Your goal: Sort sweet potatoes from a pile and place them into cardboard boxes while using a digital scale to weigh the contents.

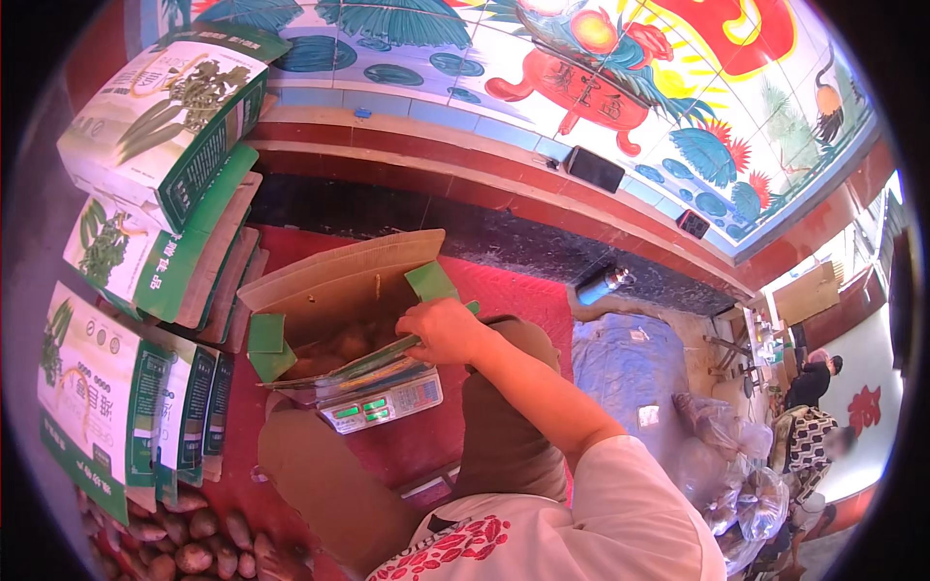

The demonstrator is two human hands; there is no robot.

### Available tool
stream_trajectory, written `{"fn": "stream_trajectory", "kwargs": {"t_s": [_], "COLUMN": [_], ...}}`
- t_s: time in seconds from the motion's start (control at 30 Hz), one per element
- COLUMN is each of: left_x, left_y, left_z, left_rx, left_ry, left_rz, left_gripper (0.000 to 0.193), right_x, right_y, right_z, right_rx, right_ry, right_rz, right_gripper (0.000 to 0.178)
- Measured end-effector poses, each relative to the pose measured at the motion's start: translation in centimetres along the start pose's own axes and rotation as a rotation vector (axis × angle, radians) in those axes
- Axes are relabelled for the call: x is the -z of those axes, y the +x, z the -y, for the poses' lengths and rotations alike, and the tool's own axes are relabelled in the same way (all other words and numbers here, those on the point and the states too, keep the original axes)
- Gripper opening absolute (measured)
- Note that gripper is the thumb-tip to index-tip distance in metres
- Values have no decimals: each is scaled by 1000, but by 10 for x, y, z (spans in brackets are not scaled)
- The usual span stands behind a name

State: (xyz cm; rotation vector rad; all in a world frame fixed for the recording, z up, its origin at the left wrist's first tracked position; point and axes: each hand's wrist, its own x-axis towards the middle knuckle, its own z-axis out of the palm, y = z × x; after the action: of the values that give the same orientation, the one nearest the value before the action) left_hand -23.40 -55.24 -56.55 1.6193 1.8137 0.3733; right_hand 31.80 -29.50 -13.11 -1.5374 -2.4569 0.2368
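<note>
An opened cardboard box [334, 257] with raised flaps and green corner tabs sits on a white digital scale [412, 395] with green displays. Brownish rounded things, shadowed and hard to make out, lie inside it. My right hand [441, 327] reaches across to the box's near right rim, its fingers curled over the edge. Low in the picture, what looks like my left hand [281, 560] is beside the heap of sweet potatoes [199, 547]; its fingers blend into the dark surroundings. My bent knees flank the scale.
Printed cartons [160, 116] are stacked at the left, with folded cartons [107, 397] nearer. A red mat [528, 290] covers the floor. Beyond my right arm lie blue cloth [620, 363] and filled plastic bags [717, 465]. A bottle [603, 284] stands by the wall. People are at far right.
</note>
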Motion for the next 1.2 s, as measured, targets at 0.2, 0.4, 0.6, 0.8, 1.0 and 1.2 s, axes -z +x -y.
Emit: {"fn": "stream_trajectory", "kwargs": {"t_s": [0.2, 0.4, 0.6, 0.8, 1.0, 1.2], "left_x": [21, 35, 40, 53, 78, 88], "left_y": [-4, -8, -4, -3, -7, -15], "left_z": [-13, -28, -42, -73, -116, -125], "left_rx": [111, 234, 352, 481, 615, 565], "left_ry": [73, 144, 216, 293, 379, 374], "left_rz": [64, 108, 139, 161, 165, 60], "left_gripper": [83, 83, 84, 84, 84, 82], "right_x": [1, 3, 1, 1, 2, 0], "right_y": [4, 4, 6, 6, 8, 6], "right_z": [1, 2, 3, 3, 1, 2], "right_rx": [-29, -47, -41, -53, -53, -47], "right_ry": [-14, -12, -8, 12, 23, 14], "right_rz": [25, 44, 33, 44, 53, 20], "right_gripper": [24, 25, 26, 26, 25, 26]}}
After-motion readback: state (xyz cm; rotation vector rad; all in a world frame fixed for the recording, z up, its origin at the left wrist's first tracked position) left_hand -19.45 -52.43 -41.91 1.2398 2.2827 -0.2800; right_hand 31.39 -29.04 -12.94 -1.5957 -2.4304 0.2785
